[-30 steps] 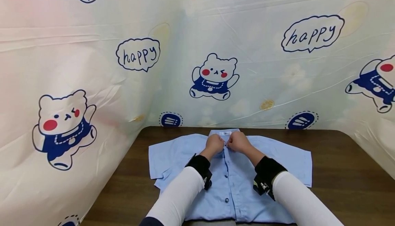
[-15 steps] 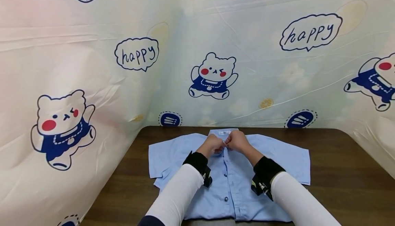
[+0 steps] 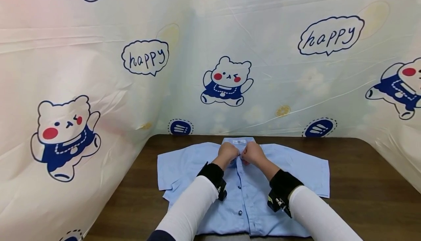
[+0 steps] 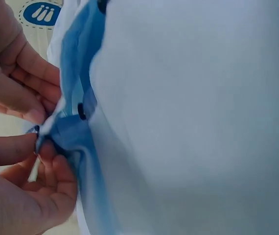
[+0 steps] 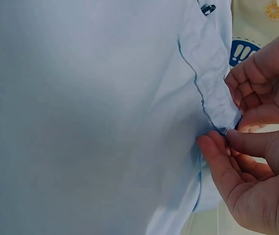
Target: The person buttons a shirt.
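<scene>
A light blue short-sleeved shirt [image 3: 227,219] lies front side up, its collar [image 3: 239,141] at the far side. My left hand [image 3: 227,154] pinches the front edge just below the collar. Close beside it, my right hand [image 3: 253,153] also pinches the front edge; in the right wrist view its thumb and fingers [image 5: 247,171] grip the placket [image 5: 213,93]. Between the fingertips in the left wrist view shows a small dark button [image 4: 36,129]. Another dark button [image 4: 81,111] sits further down the opening. The fingertips are hidden in the head view.
The shirt lies on a brown wooden table [image 3: 361,182] with rounded far corners. Behind and to the left hangs a pale curtain [image 3: 279,80] printed with bears and "happy" bubbles. Black wrist straps [image 3: 286,182] and white sleeves [image 3: 190,208] cross over the shirt.
Half a second ago my left hand turned, its fingers showing more; now it has turned back knuckles up. My right hand has dropped slightly toward me. Both stay at the collar opening.
</scene>
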A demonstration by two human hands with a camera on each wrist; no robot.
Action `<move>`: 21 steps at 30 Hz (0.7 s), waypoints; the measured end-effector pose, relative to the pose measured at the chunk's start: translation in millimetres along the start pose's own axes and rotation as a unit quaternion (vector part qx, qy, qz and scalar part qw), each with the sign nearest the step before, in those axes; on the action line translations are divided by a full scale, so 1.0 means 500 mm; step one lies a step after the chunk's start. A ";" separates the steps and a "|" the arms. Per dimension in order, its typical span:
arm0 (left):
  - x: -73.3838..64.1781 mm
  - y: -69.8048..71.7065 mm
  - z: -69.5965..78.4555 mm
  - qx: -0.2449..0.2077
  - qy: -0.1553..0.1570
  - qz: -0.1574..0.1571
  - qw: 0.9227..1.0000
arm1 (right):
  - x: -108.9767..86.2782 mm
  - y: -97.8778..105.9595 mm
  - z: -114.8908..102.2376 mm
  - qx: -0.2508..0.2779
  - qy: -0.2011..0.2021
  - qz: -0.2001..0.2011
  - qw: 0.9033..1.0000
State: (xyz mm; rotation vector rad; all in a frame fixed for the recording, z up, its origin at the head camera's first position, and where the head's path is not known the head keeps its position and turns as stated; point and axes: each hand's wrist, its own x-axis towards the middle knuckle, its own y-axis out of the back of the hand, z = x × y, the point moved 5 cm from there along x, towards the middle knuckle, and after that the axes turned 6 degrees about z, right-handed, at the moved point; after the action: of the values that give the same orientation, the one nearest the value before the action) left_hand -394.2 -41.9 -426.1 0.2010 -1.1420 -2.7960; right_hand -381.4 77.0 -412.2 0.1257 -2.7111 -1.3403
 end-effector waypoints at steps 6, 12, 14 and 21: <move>-0.011 0.013 0.008 -0.017 -0.057 -0.006 0.998 | 0.003 -0.005 0.008 0.062 -0.057 -0.020 0.996; -0.003 0.011 0.000 -0.086 -0.063 -0.038 0.994 | 0.004 -0.009 0.014 0.133 -0.109 -0.026 0.985; 0.002 0.008 -0.006 -0.126 -0.042 -0.051 0.990 | 0.004 -0.010 0.015 0.144 -0.117 -0.023 0.982; 0.007 -0.002 -0.021 -0.222 0.042 -0.067 0.972 | 0.003 -0.009 0.018 0.140 -0.112 -0.014 0.984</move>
State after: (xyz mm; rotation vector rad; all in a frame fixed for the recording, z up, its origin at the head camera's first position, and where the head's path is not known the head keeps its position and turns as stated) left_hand -396.2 -48.7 -434.5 0.3558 -0.4769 -3.0345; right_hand -384.3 81.3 -421.1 0.0391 -3.0870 -1.0269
